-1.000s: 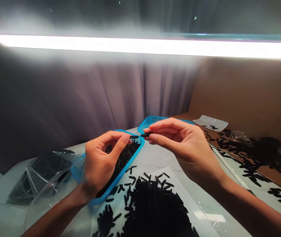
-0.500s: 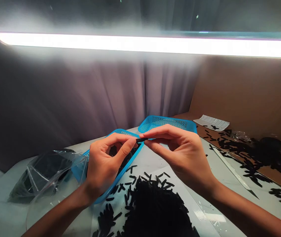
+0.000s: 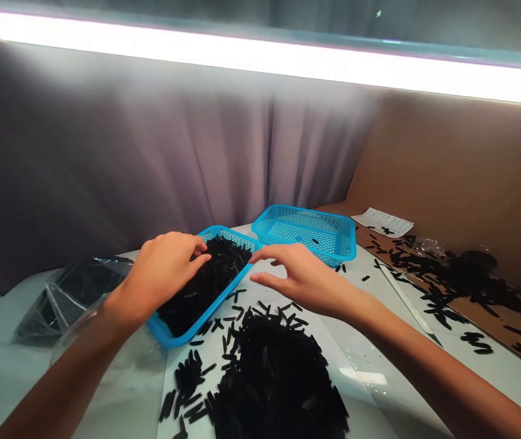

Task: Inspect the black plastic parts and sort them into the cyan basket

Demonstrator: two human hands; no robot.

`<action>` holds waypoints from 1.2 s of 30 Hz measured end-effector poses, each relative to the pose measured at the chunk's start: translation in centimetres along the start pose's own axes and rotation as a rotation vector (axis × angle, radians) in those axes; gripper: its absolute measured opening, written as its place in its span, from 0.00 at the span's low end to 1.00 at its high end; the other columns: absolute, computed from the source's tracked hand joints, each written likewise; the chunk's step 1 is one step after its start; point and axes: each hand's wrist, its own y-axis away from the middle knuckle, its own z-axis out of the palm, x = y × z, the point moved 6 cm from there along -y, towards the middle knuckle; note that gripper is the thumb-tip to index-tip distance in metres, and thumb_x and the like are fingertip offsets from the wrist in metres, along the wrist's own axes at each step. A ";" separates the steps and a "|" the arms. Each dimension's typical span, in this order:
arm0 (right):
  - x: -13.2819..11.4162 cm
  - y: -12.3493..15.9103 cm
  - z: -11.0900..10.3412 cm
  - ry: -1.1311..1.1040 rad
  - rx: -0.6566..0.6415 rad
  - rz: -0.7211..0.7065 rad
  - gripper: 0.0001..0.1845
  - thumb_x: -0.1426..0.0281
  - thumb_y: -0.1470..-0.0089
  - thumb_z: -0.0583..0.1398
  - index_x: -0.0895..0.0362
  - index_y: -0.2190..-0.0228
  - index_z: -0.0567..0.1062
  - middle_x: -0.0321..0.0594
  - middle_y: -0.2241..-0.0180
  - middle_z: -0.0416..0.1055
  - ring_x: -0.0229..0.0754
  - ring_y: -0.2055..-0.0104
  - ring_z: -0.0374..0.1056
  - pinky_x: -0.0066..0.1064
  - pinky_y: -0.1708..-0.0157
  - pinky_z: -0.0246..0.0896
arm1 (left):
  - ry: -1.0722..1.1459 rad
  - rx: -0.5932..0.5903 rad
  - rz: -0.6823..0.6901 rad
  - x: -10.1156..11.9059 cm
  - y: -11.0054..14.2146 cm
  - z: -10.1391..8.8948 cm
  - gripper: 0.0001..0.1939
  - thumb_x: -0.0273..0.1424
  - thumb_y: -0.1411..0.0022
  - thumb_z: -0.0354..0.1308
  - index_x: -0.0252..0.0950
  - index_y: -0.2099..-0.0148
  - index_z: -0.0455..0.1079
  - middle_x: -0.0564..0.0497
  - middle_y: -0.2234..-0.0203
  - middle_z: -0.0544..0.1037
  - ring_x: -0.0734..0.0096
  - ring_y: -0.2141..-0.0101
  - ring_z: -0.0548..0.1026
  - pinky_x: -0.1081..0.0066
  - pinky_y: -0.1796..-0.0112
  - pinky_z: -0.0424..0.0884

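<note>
My left hand (image 3: pixel 162 268) is spread over a blue plastic basket (image 3: pixel 210 308), its fingertips at the edge of a heap of short black pieces (image 3: pixel 208 286) inside. My right hand (image 3: pixel 299 280) hovers over the white tabletop with its fingers apart and nothing visible in them, close to the front of a second blue mesh basket (image 3: pixel 301 213). That basket holds one small black piece (image 3: pixel 315 241). Below both hands, a large black pile (image 3: pixel 274 378) lies on a white sheet (image 3: pixel 329 360).
A clear plastic bag of black pieces (image 3: pixel 77 292) lies left of the baskets. To the right, more black pieces (image 3: pixel 443 274) are strewn over a brown cardboard surface, near a printed paper slip (image 3: pixel 382 222). A grey curtain (image 3: pixel 150 164) hangs behind.
My hands have separated and no longer pinch the black piece between them. The left hand has dropped onto the heap in the basket, and the right has moved down and away.
</note>
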 end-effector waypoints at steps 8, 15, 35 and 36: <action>6.0 3.0 6.7 -0.064 -0.246 -0.015 0.16 0.71 0.34 0.56 0.59 0.50 0.78 0.52 0.46 0.77 0.53 0.44 0.73 0.48 0.43 0.65 | 0.138 -0.055 0.130 2.9 4.8 2.5 0.13 0.33 0.29 0.51 0.39 0.57 0.77 0.47 0.61 0.83 0.58 0.61 0.80 0.63 0.61 0.70; 6.0 -1.6 11.2 -0.078 -0.324 -0.150 0.12 0.74 0.39 0.61 0.58 0.55 0.80 0.47 0.52 0.80 0.49 0.47 0.73 0.42 0.44 0.64 | 0.445 -0.071 0.183 6.7 14.4 4.6 0.12 0.36 0.30 0.55 0.40 0.48 0.73 0.46 0.56 0.82 0.59 0.57 0.79 0.61 0.55 0.75; 2.5 -0.2 13.5 0.038 -0.399 -0.166 0.13 0.68 0.39 0.64 0.59 0.54 0.76 0.50 0.53 0.70 0.53 0.47 0.66 0.44 0.45 0.61 | 0.848 -0.225 -0.002 5.8 17.1 8.2 0.36 0.47 0.33 0.57 0.43 0.28 0.52 0.42 0.31 0.61 0.51 0.34 0.62 0.50 0.36 0.62; 2.2 -0.3 13.6 0.031 -0.405 -0.176 0.11 0.68 0.40 0.65 0.58 0.55 0.77 0.49 0.52 0.70 0.52 0.47 0.65 0.43 0.44 0.61 | 0.829 -0.201 -0.014 5.7 17.1 8.1 0.34 0.46 0.32 0.56 0.44 0.29 0.53 0.43 0.32 0.63 0.51 0.34 0.63 0.49 0.36 0.62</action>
